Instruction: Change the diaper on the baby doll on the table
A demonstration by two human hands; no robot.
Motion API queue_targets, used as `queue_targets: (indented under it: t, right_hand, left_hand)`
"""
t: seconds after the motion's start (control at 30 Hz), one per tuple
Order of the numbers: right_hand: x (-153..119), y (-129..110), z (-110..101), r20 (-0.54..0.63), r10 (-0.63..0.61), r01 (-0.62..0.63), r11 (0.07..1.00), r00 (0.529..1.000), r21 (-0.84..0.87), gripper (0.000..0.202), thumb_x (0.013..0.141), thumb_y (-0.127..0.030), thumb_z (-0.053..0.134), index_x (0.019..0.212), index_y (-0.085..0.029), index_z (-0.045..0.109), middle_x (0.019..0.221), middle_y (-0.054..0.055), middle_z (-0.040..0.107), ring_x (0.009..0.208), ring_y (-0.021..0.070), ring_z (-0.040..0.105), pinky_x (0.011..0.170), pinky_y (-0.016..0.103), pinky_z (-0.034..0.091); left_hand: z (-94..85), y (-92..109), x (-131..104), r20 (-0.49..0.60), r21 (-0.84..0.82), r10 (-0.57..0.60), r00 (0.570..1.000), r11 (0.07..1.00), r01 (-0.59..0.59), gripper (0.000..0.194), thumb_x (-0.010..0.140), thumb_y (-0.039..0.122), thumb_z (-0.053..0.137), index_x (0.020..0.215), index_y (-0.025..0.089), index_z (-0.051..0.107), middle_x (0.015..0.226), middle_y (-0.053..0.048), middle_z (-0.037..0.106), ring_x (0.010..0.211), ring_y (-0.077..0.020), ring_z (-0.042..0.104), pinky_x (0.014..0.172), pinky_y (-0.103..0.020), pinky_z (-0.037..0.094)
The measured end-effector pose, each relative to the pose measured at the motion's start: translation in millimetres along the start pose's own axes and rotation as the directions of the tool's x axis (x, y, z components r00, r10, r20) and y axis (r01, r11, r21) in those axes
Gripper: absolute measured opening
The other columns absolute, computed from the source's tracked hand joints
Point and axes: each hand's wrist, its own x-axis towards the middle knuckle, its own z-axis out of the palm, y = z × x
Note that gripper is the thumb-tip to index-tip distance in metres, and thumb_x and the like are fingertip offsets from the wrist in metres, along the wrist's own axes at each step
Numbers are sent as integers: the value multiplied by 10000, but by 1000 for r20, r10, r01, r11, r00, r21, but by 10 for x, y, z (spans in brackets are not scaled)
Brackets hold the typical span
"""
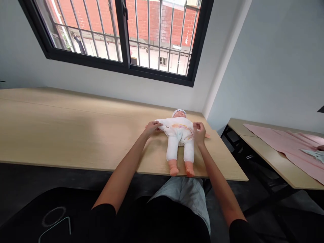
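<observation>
A baby doll (179, 135) lies on its back on the wooden table (101, 135), head toward the window and bare feet at the front edge. It wears a patterned cap (179, 111), a white top (177, 122) with a coloured print and white leggings or wrappings on its legs; a diaper (179, 134) shows between them. My left hand (152, 128) is closed on the top's cloth beside one sleeve. On the doll's other side, my right hand (199, 133) is curled with fingertips together by the edge of the top; whatever is between them is hidden.
Behind the table is a wall with a barred window (124, 37). At the right stands a second table (265, 148) with a pink cloth (286, 141) over it, and part of another person's hand (321, 147) rests near a pale cloth there. A dark chair (63, 216) is at lower left.
</observation>
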Motion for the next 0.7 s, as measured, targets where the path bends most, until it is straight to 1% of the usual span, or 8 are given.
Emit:
queue_targets:
  t: [0.03, 0.07, 0.17, 0.23, 0.33, 0.47, 0.63, 0.7]
  right_hand:
    - [-21, -121, 100, 100, -65, 68, 997, 993, -22, 214, 863, -414, 549, 902, -210, 603, 965, 50, 680, 893, 176, 605, 910, 313, 475]
    - [-43, -235, 214, 241, -123, 135, 990, 963, -32, 215, 870, -398, 558, 948, -206, 617, 1023, 62, 684, 921, 179, 614, 936, 324, 470]
    - [-112, -473, 581, 588, -209, 327, 940, 782, -101, 246, 837, -363, 655, 1027, -207, 647, 1153, 78, 685, 1050, 217, 616, 1021, 373, 418]
    - [-161, -523, 788, 693, -159, 400, 895, 703, -200, 229, 795, -344, 729, 972, -212, 666, 1078, 75, 715, 1057, 251, 616, 1067, 427, 362]
    - [-228, -492, 970, 717, -129, 437, 860, 685, -263, 126, 790, -306, 758, 829, -216, 678, 870, 66, 733, 996, 268, 627, 1091, 464, 300]
    - [-308, -445, 994, 731, -147, 437, 872, 667, -223, 124, 795, -310, 744, 718, -235, 683, 720, 61, 712, 963, 278, 626, 1110, 469, 284]
    - [-374, -492, 912, 775, -172, 573, 770, 608, -279, 29, 748, -254, 740, 771, -267, 727, 874, 78, 734, 1025, 300, 610, 1151, 475, 255]
    - [-334, -519, 887, 755, -155, 612, 698, 637, -373, 100, 786, -220, 666, 851, -213, 742, 997, 127, 723, 1068, 309, 592, 1132, 469, 284]
  left_hand:
    - [4, 4, 4, 5, -1, 6, 1000, 1000, -6, 319, 523, 341, 849, 646, 140, 634, 688, -32, 669, 713, -183, 646, 712, -323, 560]
    - [7, 5, 8, 13, -3, 16, 1000, 1000, -16, 318, 527, 340, 845, 650, 141, 630, 688, -26, 664, 701, -172, 641, 709, -315, 558]
    - [13, -12, 20, 2, -15, 14, 1000, 1000, -14, 309, 533, 325, 830, 668, 143, 621, 669, -5, 644, 644, -139, 616, 669, -285, 545]
    - [16, -36, 25, -6, -42, -28, 1000, 999, 28, 305, 535, 318, 821, 664, 148, 603, 648, -1, 634, 619, -135, 610, 635, -277, 539]
    - [17, -86, 49, 30, -94, -58, 998, 994, 61, 295, 557, 322, 803, 681, 155, 593, 658, -11, 650, 626, -148, 630, 626, -287, 549]
    - [18, -164, 136, 27, -115, -61, 998, 991, 64, 244, 578, 271, 774, 685, 168, 580, 606, -7, 628, 616, -149, 634, 604, -267, 542]
    - [9, -198, 181, -87, -45, -86, 993, 996, 82, 183, 616, 263, 733, 688, 175, 591, 591, -3, 612, 583, -137, 618, 582, -248, 524]
    - [-8, -188, 156, -120, -43, -74, 990, 997, 69, 188, 617, 275, 725, 695, 175, 586, 607, 0, 612, 586, -141, 621, 603, -265, 534]
